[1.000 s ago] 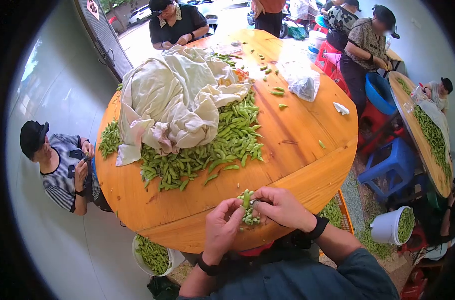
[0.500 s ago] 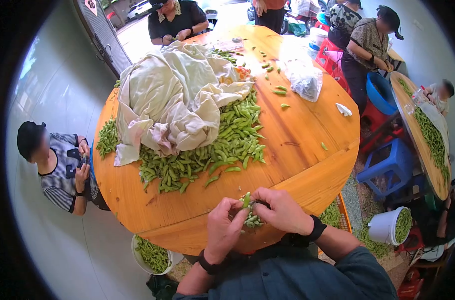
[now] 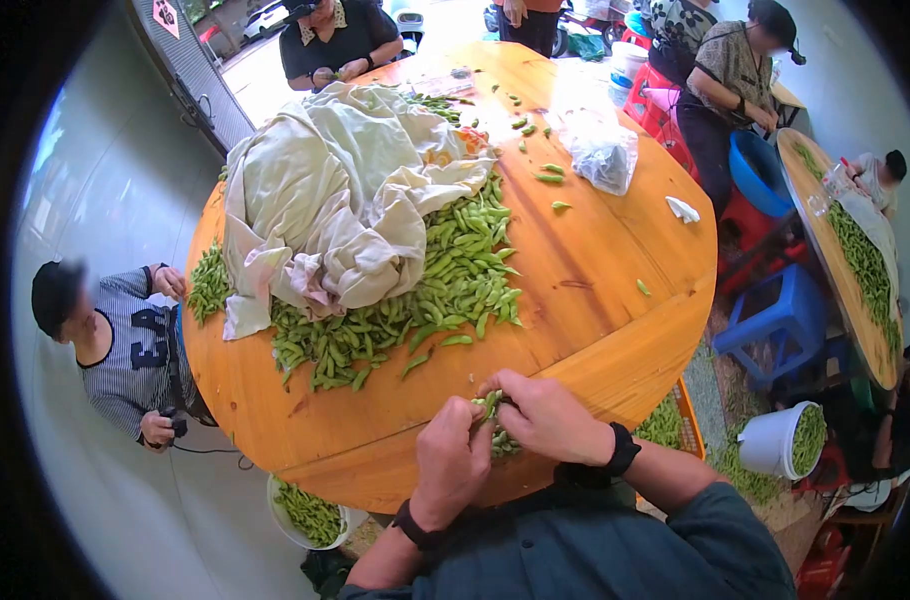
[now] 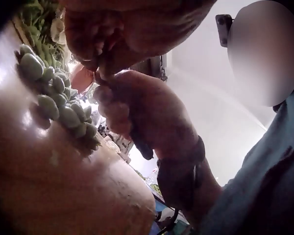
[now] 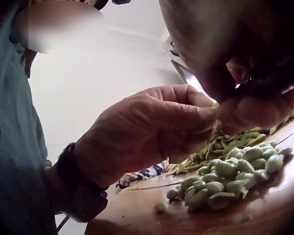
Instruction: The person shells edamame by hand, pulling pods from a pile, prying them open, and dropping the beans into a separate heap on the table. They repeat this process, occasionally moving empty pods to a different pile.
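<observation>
Both hands meet over the near edge of the wooden table, fingertips together at a green edamame pod (image 3: 488,401). My left hand (image 3: 449,462) pinches the pod between thumb and forefinger. From the other side my right hand (image 3: 558,422) grips it with curled fingers, which hide much of the pod. Right below the hands lies a small heap of pale green shelled beans (image 5: 230,176), partly covered by them in the head view. Farther in on the table, a big pile of unshelled pods (image 3: 405,320) spreads out from under a crumpled cream cloth (image 3: 325,200).
The round table (image 3: 595,290) also bears a plastic bag (image 3: 600,150), a white tissue (image 3: 682,209) and scattered pods. White buckets of pods (image 3: 775,445) stand at both sides on the floor. A blue stool (image 3: 780,320) is at the right. Other people sit around.
The pod, upright between the fingertips before, is now mostly covered as the hands have closed in on it. The person at the left has spread their hands apart, one lowered with a dark object.
</observation>
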### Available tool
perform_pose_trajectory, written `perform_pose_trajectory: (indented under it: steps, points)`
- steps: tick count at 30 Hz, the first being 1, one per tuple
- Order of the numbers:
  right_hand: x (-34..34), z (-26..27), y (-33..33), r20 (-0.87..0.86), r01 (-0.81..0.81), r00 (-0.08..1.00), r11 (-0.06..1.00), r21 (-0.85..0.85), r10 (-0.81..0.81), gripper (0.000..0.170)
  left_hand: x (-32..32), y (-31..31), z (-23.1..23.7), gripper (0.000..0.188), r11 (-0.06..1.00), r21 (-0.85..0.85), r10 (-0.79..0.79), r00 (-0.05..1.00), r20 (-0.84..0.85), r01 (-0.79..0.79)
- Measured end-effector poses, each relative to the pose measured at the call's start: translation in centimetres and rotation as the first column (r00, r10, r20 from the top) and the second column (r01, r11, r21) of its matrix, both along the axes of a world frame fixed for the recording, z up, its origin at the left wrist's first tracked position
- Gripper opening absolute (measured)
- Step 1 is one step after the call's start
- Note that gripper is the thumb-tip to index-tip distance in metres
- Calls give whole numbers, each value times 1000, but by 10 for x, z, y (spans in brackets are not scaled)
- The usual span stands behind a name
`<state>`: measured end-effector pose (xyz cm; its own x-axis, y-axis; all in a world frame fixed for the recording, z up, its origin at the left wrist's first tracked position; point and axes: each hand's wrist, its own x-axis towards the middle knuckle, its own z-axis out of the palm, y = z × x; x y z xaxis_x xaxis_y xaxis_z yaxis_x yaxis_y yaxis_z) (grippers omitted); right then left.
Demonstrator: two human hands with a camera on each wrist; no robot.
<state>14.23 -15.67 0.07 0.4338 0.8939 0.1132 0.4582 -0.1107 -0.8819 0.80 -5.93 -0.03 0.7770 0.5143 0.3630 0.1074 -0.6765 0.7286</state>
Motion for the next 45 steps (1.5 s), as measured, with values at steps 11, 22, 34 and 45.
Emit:
perform_pose_trajectory:
  steps: [11,22,34,45]
  points:
    - [13,-5,4,-36,-113,993,993,31,114,9,0,23,8,13,384,-923,-84,996,-15,18]
    - [20,-1,8,-87,-134,988,990,-35,130,13,5,17,8,14,995,65,-68,989,-131,77]
    - [29,-1,11,-679,-263,726,956,-128,109,13,6,22,8,20,461,-885,-90,989,-120,-66]
    - [21,-13,19,151,-150,975,986,-79,161,17,6,26,2,23,572,-804,-70,968,-242,-160]
